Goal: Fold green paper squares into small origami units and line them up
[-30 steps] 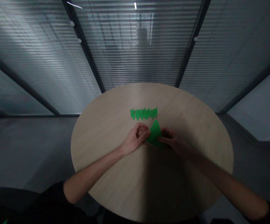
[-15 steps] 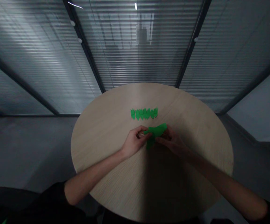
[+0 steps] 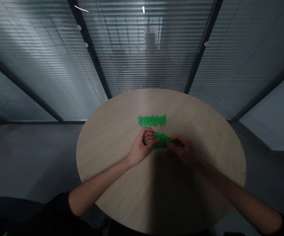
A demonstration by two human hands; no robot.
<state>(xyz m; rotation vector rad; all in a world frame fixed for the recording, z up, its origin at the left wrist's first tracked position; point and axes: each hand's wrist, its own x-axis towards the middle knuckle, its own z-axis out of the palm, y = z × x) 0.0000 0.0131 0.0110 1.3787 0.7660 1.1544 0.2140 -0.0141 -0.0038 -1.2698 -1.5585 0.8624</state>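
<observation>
A bright green sheet of paper point(image 3: 161, 140) is held between my two hands over the middle of the table. My left hand point(image 3: 143, 143) grips its left side, thumb on top and fingers curled. At the paper's right end, my right hand point(image 3: 182, 147) pinches it between thumb and fingers; shadow darkens this hand. Just beyond the hands, several small green folded paper pieces point(image 3: 152, 120) with pointed ends lie side by side in a row.
The round wooden table point(image 3: 107, 134) fills the centre, a dark shadow falling across its near right part. Behind it rises a glass partition with blinds point(image 3: 146, 72). Grey floor point(image 3: 33, 154) shows at the left.
The green paper has turned and now lies more level between the hands; its raised right corner and hanging lower flap no longer show. My right fingers have shifted slightly down.
</observation>
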